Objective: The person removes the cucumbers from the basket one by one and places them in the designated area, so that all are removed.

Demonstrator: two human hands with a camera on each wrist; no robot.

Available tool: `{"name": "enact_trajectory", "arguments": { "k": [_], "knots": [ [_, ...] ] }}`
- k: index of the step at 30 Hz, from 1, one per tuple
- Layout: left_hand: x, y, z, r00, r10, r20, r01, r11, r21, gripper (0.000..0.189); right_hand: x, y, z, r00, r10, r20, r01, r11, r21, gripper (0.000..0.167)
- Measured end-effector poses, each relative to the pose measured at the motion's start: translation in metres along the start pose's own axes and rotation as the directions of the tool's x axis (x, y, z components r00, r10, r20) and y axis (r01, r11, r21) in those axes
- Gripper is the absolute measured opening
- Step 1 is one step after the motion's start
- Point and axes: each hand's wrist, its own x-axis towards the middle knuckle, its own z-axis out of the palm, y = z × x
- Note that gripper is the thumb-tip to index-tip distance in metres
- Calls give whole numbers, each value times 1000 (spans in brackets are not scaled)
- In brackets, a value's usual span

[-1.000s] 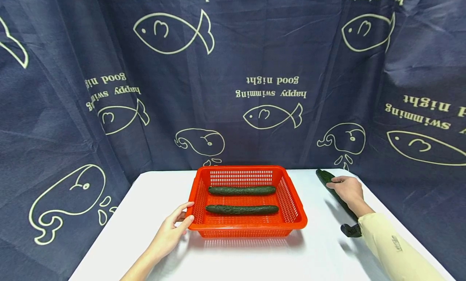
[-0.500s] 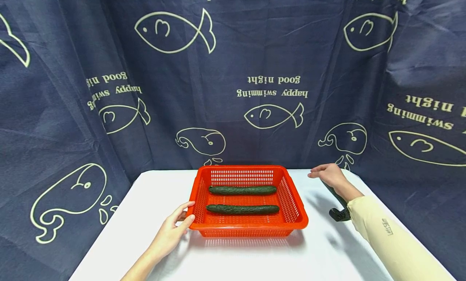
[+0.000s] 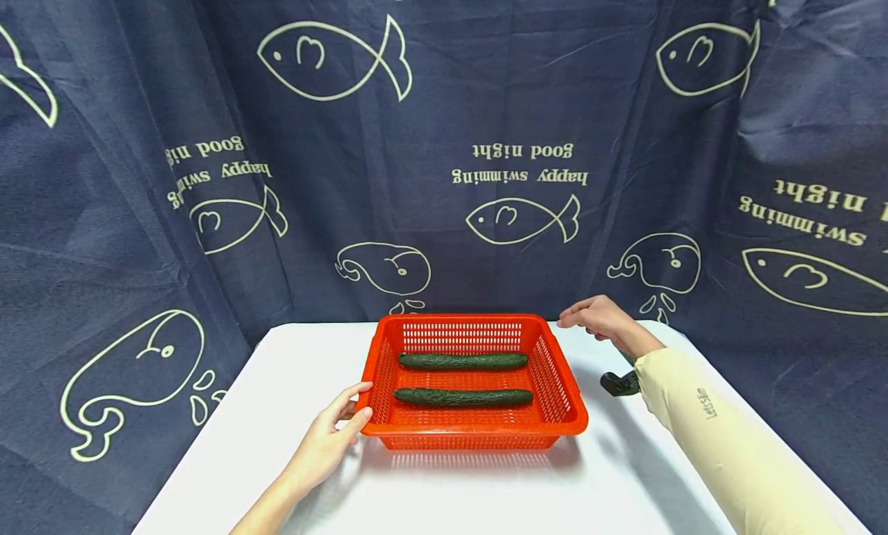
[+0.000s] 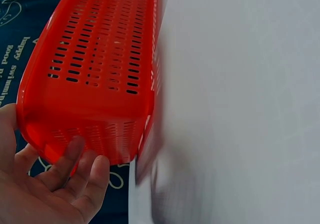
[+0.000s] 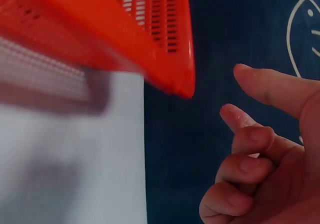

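Note:
A red perforated plastic basket (image 3: 479, 429) stands on the white table, with two long cucumbers, a far cucumber (image 3: 463, 361) and a near cucumber (image 3: 463, 398), lying crosswise inside. My left hand (image 3: 322, 442) holds the basket's left end, thumb and forefinger at the rim and the other fingers by the outer wall, as the left wrist view shows. Beside the basket's far right corner my right hand (image 3: 602, 319) hovers, holding nothing. In the right wrist view its thumb and forefinger reach out and the others are loosely curled. A dark green strip by my right forearm seems to be a third cucumber, mostly hidden.
The white tablecloth (image 3: 229, 442) surrounds the basket. A dark blue curtain (image 3: 444, 280) with fish and whale drawings hangs behind and at both sides. A black wrist mount (image 3: 620, 384) juts out below my right wrist.
My right hand has left the cucumber lying at the table's right side and moved left, to the basket's far right corner. My left hand and the basket stay in place.

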Motion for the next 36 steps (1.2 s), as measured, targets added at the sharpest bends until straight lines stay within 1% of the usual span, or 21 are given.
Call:
{"name": "enact_trajectory", "arguments": {
  "k": [5,10,12,16,22,26,30,36],
  "knots": [
    [-2,-1,-1,1000,-12,-2,12,1000,2,44,7,-16,12,998,-5,67,4,1000,6,39],
    [-2,0,-1,1000,-17,0,17,1000,4,45,16,-30,25,995,-18,95,14,999,36,41],
    [-2,0,-1,1000,-19,1,19,1000,5,46,19,-34,29,993,-23,114,19,999,37,42],
    [-2,0,-1,1000,-15,1,15,1000,7,46,23,-41,39,990,-16,137,9,999,50,38],
    [-2,1,-2,1000,-12,-3,12,1000,10,44,30,-49,55,981,-46,189,36,998,56,35],
    [-2,3,-2,1000,-2,4,2,1000,11,44,35,-52,65,975,-62,212,51,997,57,36],
    [-2,5,-2,1000,14,15,-14,1000,8,44,41,-50,73,972,-75,223,61,996,67,37],
    [-1,5,-2,999,28,16,-28,1000,-9,44,48,-45,87,965,-61,256,39,995,87,37]
  ]
}}
